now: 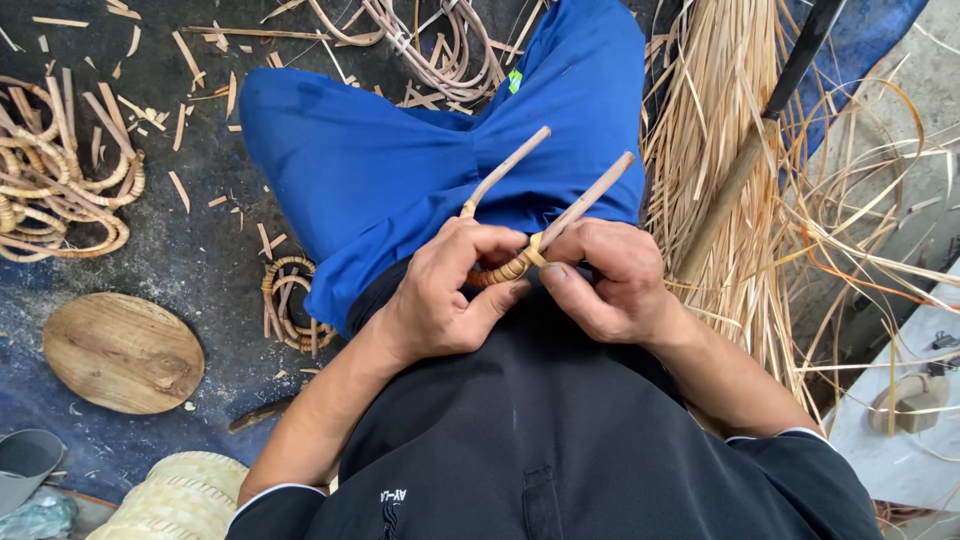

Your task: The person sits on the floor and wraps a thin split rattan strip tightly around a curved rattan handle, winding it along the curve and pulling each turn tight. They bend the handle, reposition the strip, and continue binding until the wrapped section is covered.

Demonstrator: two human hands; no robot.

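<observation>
While both hands work close together over the lap, I count two thin cane rods (560, 190) that rise up and away from the fingers, almost parallel. The left hand (445, 295) and the right hand (605, 280) are each closed on one bent rattan piece (505, 268), with the thumbs nearly touching. This piece is pale brown, and a flat yellow strip is wound tightly around its curved middle part, between the two hands. How the rods join under the wrapping I cannot see, because the fingers cover it.

Left of the left hand, one small rattan ring (290, 303) lies on the dark floor, and further left is one round wooden board (122, 352). Far left, a pile of curved rattan pieces (60, 180) is cut off by the edge; I cannot count them. Right of the right hand lies one bundle of loose straw-coloured strips (720, 170), too many to count.
</observation>
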